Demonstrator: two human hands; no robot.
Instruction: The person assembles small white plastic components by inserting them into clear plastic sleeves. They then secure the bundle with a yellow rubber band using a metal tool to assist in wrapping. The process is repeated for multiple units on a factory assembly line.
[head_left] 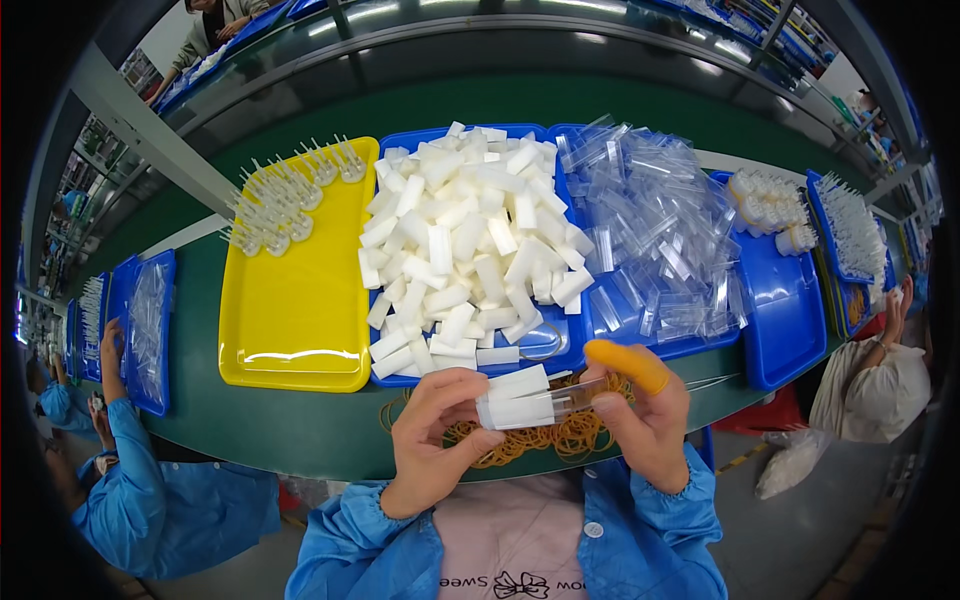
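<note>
Pinching a small stack of white foam blocks [514,398] between them, the two hands meet just above the near edge of the counter [300,420]. The left hand [432,432] curls its fingers around the left end of the stack; the right hand [640,415], with an orange rubber cot [626,362] on its forefinger, grips a clear plastic sleeve [580,392] at the stack's right end, which seems to be partly inside the sleeve. Both forearms, in blue sleeves, come up from the lower edge, wrists bent inward.

Directly beneath the hands, a loose heap of tan rubber bands [545,438] lies on the green counter. Just beyond it, a blue tray [560,352] holds a mound of white foam blocks, and a second blue tray [690,345] to its right is piled with clear sleeves. Left of those sits a yellow tray [295,320], mostly bare, with small clear pronged parts [285,195] at its far end.

Toward the counter's left end, another person's blue-sleeved arm [125,420] reaches to more blue trays. A conveyor runs along the far edge.
</note>
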